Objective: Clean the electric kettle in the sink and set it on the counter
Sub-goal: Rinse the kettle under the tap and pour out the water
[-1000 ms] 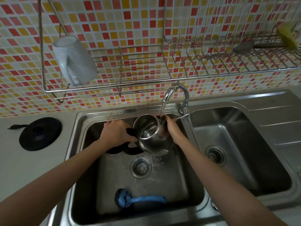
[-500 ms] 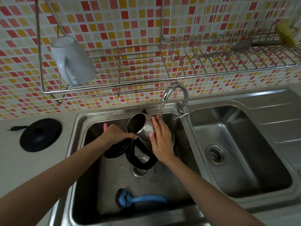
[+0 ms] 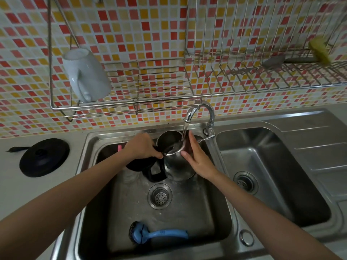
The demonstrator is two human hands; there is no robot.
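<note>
Both our hands are on the electric kettle (image 3: 178, 164) over the left sink basin (image 3: 131, 212): our left hand (image 3: 143, 147) is closed around the top of its black handle (image 3: 155, 171), and our right hand (image 3: 197, 156) lies flat with fingers fairly straight against the steel wall on the kettle's right side, cupping rather than clenching. We hold the kettle clear of the basin floor, just under the faucet (image 3: 201, 113), its long axis tipped away from upright so the open mouth faces up and back toward the tiled wall while the base drops toward us; the handle hangs off its left, near side. Water runs from the spout down onto the rim of the mouth. Our forearms reach in from the lower corners and meet at the kettle. Half a second ago the mouth leaned more to the left and our right palm was spread across the front of the body; now the mouth sits squarely under the stream and that hand has slid round to the side. A blue dish brush (image 3: 157, 234) lies at the near edge of the basin, and the black kettle base (image 3: 44, 157) sits on the counter (image 3: 28, 194) to the left.
</note>
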